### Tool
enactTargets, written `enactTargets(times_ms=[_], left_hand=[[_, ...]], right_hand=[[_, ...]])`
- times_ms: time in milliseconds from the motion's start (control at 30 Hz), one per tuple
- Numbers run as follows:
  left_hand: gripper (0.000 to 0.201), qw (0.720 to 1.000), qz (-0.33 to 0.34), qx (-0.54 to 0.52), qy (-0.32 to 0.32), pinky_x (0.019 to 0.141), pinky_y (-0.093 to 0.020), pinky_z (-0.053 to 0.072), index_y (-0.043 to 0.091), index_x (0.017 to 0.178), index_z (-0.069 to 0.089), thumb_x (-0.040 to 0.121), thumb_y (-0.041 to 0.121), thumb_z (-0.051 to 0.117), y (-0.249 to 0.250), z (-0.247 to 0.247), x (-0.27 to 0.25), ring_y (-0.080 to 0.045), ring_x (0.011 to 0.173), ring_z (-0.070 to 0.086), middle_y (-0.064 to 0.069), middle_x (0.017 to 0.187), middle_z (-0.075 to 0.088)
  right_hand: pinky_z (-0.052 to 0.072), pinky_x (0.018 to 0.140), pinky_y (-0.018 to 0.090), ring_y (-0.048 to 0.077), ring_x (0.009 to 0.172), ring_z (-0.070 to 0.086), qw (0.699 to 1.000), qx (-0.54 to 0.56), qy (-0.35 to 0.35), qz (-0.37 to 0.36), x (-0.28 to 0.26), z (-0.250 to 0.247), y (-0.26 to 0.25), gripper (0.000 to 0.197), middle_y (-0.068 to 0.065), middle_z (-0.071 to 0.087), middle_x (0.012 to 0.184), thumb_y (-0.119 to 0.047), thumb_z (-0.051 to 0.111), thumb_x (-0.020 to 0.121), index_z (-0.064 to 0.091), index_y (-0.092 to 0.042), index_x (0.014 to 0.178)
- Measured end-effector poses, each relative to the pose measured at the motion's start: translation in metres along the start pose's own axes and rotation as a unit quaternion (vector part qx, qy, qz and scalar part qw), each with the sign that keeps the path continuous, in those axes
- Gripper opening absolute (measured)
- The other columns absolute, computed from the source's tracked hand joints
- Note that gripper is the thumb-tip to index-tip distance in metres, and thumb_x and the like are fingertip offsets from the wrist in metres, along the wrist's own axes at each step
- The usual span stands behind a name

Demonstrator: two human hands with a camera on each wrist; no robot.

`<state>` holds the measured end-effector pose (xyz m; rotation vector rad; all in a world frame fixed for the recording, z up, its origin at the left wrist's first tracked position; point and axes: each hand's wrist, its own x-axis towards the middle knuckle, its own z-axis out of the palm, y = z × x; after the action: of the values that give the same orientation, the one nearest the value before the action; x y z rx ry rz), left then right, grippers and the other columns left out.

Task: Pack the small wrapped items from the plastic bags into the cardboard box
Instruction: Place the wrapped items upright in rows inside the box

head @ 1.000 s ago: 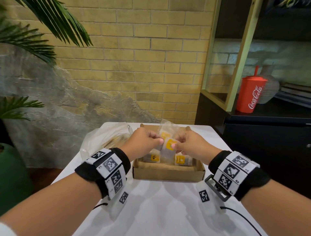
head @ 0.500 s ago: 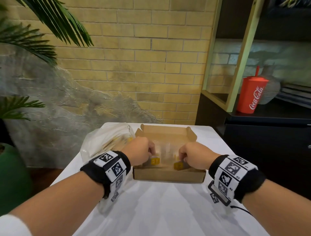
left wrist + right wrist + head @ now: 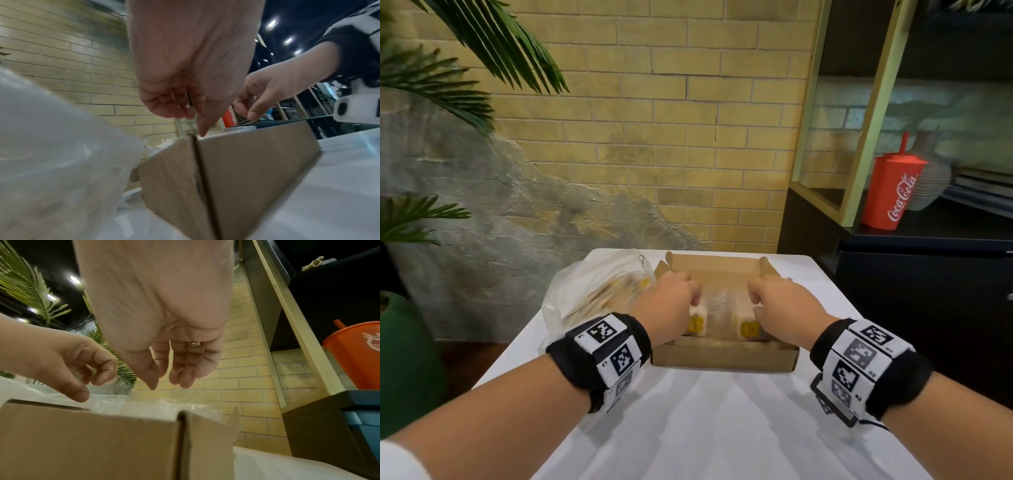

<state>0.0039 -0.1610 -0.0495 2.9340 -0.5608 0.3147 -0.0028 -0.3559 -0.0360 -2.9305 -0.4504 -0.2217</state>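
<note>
Behind sits a Coca-Cola cup [image 3: 894,192] (red); left hand [image 3: 668,306] and right hand [image 3: 781,306] hover loosely curled, empty, over cardboard box [image 3: 724,358].

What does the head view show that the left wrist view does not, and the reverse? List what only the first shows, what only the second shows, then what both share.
Only the head view: the inside of the cardboard box, with wrapped items bearing yellow labels, the whole plastic bag, both wristbands and the palm plant.

Only the left wrist view: the underside of the left hand, its loosely curled fingers holding nothing, the box's outer corner seam and ceiling lights.

Both: the box, the bag, the right hand, the red cup and the brick wall.
</note>
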Motion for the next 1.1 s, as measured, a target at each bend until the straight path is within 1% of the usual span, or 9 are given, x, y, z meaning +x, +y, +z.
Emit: enactTargets(times_ms=[67,100,200,433,533,667,867,1033,1100], left_hand=[[0.026,0.998,0.012,-0.001,-0.066,0.073,-0.024,0.038,0.017,0.097,0.061,0.083,0.000,0.049,0.004,0.005,-0.002,-0.016,0.090,0.047,0.003,0.099,0.053],[0.028,0.994,0.015,0.000,-0.105,0.074,-0.023,0.039,0.017,0.100,0.063,0.084,0.001,0.047,0.005,0.008,-0.003,-0.017,0.091,0.050,0.001,0.101,0.058],[0.028,0.984,-0.015,0.003,-0.180,0.079,-0.025,0.042,0.013,0.109,0.063,0.088,0.007,0.046,0.004,0.010,-0.004,-0.023,0.101,0.057,-0.004,0.111,0.063],[0.032,0.979,-0.069,-0.020,-0.192,0.088,-0.028,0.047,0.011,0.119,0.060,0.089,0.016,0.053,0.003,0.006,-0.002,-0.023,0.106,0.057,-0.006,0.117,0.062],[0.031,0.978,-0.078,-0.033,-0.193,0.084,-0.027,0.047,0.010,0.116,0.061,0.087,0.019,0.054,0.002,0.005,-0.002,-0.022,0.100,0.057,-0.008,0.115,0.063],[0.031,0.977,-0.084,-0.055,-0.188,0.083,-0.028,0.047,0.010,0.113,0.062,0.086,0.023,0.055,0.000,0.004,-0.001,-0.023,0.103,0.058,-0.008,0.113,0.063],[0.030,0.981,-0.096,-0.108,-0.132,0.078,-0.022,0.040,0.018,0.116,0.061,0.087,0.028,0.057,-0.011,-0.009,-0.003,-0.014,0.092,0.053,0.002,0.112,0.063],[0.017,0.977,-0.168,-0.125,-0.038,0.075,-0.022,0.041,0.015,0.095,0.062,0.086,0.009,0.049,-0.036,-0.032,-0.001,-0.017,0.093,0.055,-0.004,0.104,0.063],[0.021,0.976,-0.191,-0.104,-0.029,0.070,-0.021,0.041,0.006,0.098,0.063,0.088,0.006,0.045,-0.042,-0.040,-0.003,-0.021,0.091,0.054,-0.010,0.109,0.064]], right_hand=[[0.040,0.064,0.024,0.022,0.079,0.051,0.997,-0.015,-0.068,-0.021,-0.001,0.005,-0.002,0.013,0.001,0.054,0.082,-0.007,0.044,0.088,0.051,-0.017,0.084],[0.040,0.067,0.025,0.023,0.083,0.053,0.993,-0.024,-0.113,-0.029,-0.002,0.008,-0.002,0.015,0.003,0.057,0.088,-0.008,0.044,0.088,0.056,-0.016,0.089],[0.039,0.081,0.026,0.025,0.105,0.053,0.974,-0.052,-0.218,-0.021,-0.002,0.014,-0.001,0.033,0.006,0.058,0.115,-0.011,0.038,0.093,0.056,-0.017,0.120],[0.043,0.097,0.033,0.027,0.113,0.052,0.972,-0.058,-0.226,-0.014,-0.001,0.013,0.001,0.037,0.008,0.057,0.124,-0.014,0.041,0.093,0.054,-0.017,0.127],[0.042,0.099,0.032,0.025,0.112,0.052,0.975,-0.038,-0.217,-0.014,-0.002,0.010,0.001,0.035,0.007,0.058,0.123,-0.017,0.042,0.094,0.057,-0.017,0.125],[0.041,0.084,0.027,0.018,0.094,0.051,0.979,0.019,-0.202,-0.018,-0.003,0.007,0.003,0.031,0.002,0.060,0.103,-0.031,0.042,0.096,0.061,-0.017,0.116],[0.043,0.090,0.028,0.017,0.098,0.053,0.979,0.040,-0.198,-0.007,-0.001,0.007,0.005,0.034,0.002,0.062,0.112,-0.040,0.045,0.094,0.060,-0.021,0.118],[0.038,0.079,0.022,0.012,0.092,0.049,0.974,0.034,-0.215,-0.058,-0.005,0.003,-0.005,0.041,-0.005,0.056,0.102,-0.043,0.053,0.090,0.056,-0.021,0.125],[0.039,0.078,0.022,0.013,0.090,0.050,0.970,0.012,-0.230,-0.074,-0.007,0.001,-0.011,0.040,-0.003,0.060,0.107,-0.038,0.058,0.087,0.057,-0.021,0.124]])
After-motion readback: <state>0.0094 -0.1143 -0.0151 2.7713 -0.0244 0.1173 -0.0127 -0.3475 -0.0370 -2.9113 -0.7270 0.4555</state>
